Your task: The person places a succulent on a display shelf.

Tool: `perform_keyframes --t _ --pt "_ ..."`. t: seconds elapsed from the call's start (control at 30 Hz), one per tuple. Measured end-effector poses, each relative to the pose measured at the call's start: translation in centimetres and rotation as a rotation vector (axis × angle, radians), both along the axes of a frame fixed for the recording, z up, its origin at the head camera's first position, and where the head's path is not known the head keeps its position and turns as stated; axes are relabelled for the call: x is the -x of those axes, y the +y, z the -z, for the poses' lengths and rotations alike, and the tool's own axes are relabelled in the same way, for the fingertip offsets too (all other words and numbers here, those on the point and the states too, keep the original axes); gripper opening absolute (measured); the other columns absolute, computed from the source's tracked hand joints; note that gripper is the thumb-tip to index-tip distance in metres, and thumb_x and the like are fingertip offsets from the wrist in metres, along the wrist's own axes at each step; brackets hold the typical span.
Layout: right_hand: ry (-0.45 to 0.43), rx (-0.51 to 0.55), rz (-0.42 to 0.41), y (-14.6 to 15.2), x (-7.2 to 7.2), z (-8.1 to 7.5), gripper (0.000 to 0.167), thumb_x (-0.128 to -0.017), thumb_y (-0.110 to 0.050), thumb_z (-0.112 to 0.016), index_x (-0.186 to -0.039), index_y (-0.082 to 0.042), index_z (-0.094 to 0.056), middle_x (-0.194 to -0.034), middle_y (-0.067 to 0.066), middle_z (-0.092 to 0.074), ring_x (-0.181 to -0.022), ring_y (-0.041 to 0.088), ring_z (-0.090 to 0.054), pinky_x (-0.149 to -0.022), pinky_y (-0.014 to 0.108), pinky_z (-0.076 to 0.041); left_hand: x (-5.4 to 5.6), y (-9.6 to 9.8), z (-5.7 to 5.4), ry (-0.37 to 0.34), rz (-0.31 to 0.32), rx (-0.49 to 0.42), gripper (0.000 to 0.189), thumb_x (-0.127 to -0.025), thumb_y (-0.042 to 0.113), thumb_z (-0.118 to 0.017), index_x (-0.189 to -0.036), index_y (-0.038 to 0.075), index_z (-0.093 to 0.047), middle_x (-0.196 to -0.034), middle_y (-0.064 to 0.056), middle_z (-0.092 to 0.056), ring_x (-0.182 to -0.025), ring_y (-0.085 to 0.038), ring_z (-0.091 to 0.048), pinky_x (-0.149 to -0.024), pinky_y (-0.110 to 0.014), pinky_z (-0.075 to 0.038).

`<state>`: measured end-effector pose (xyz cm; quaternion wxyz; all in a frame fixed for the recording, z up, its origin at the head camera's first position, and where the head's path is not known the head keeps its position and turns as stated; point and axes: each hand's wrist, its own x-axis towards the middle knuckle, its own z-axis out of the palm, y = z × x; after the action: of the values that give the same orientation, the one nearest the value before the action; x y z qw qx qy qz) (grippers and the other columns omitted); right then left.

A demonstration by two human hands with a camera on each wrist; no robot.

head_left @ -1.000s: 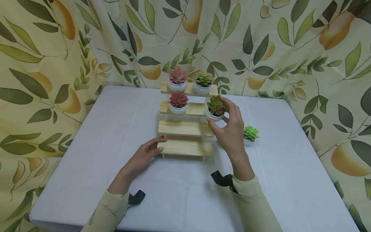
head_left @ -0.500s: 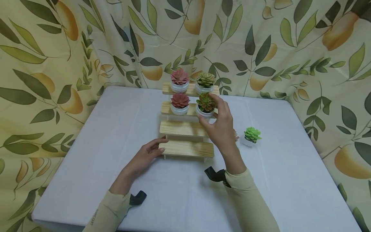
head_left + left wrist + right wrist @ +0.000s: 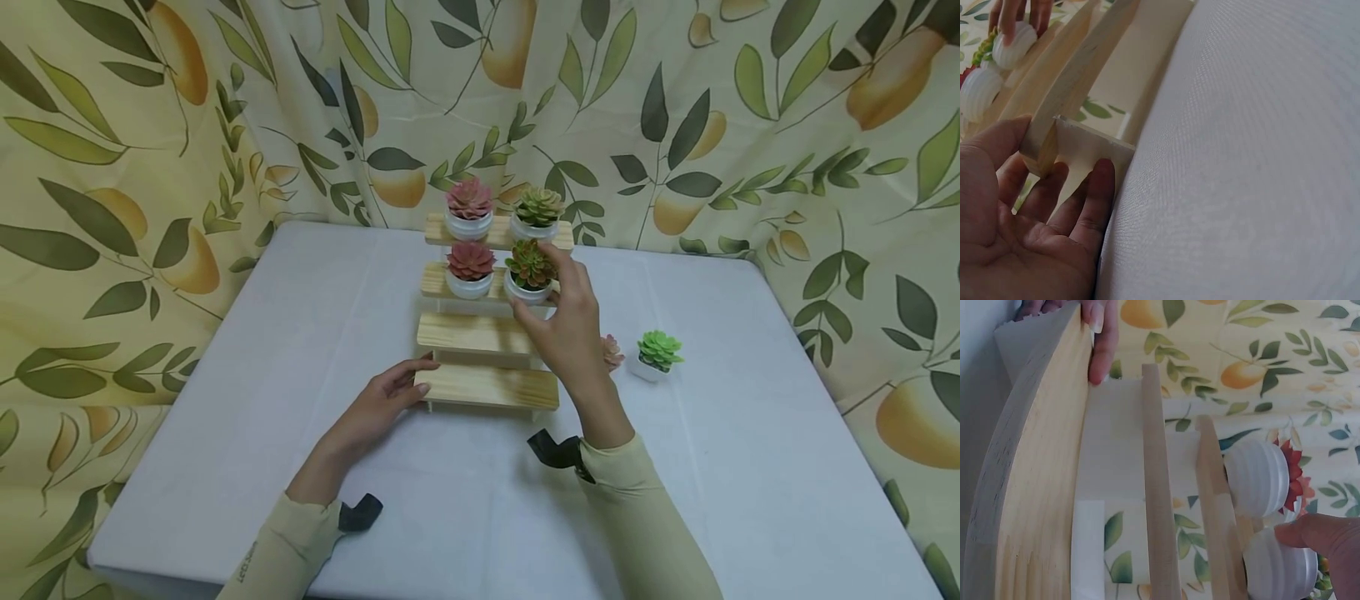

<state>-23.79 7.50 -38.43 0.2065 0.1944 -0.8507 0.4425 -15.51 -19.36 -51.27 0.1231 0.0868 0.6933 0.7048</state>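
Observation:
In the head view, a four-step wooden stand [image 3: 487,385] is in the middle. My right hand [image 3: 568,337] holds a white-potted succulent [image 3: 529,268], green with reddish tips, between thumb and fingers at the right of the second step from the top. The right wrist view shows the thumb [image 3: 1310,531] against its ribbed pot [image 3: 1280,565]. My left hand [image 3: 381,404] grips the left end of the lowest step, thumb on the board and fingers beneath, as the left wrist view shows. Beside the held plant stands a red succulent [image 3: 470,268].
Up on the top step are a pink succulent [image 3: 468,208] and a pale green succulent [image 3: 537,213]. A bright green succulent [image 3: 657,354] stands on the white-covered table [image 3: 750,467], right of the stand. A pinkish succulent [image 3: 611,352] is partly hidden behind my right wrist.
My right hand has carried the green-red succulent leftward onto the second step, beside the red one. A pinkish succulent has come into sight behind the wrist. My left hand keeps its grip.

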Motion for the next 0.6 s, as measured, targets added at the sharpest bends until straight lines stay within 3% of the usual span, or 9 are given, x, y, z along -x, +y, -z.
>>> perform_keyframes --t 0.6 --pt "0.007 -0.014 -0.011 0.10 0.02 0.05 0.078 -0.086 -0.012 -0.085 -0.153 -0.017 -0.046 -0.136 0.017 -0.051 -0.128 0.028 -0.053 -0.093 0.043 -0.056 -0.11 -0.05 -0.40 -0.006 0.000 -0.003 0.039 -0.106 0.017 -0.063 -0.144 0.011 -0.058 -0.165 -0.003 -0.033 -0.143 -0.024 -0.043 -0.101 -0.035 -0.050"
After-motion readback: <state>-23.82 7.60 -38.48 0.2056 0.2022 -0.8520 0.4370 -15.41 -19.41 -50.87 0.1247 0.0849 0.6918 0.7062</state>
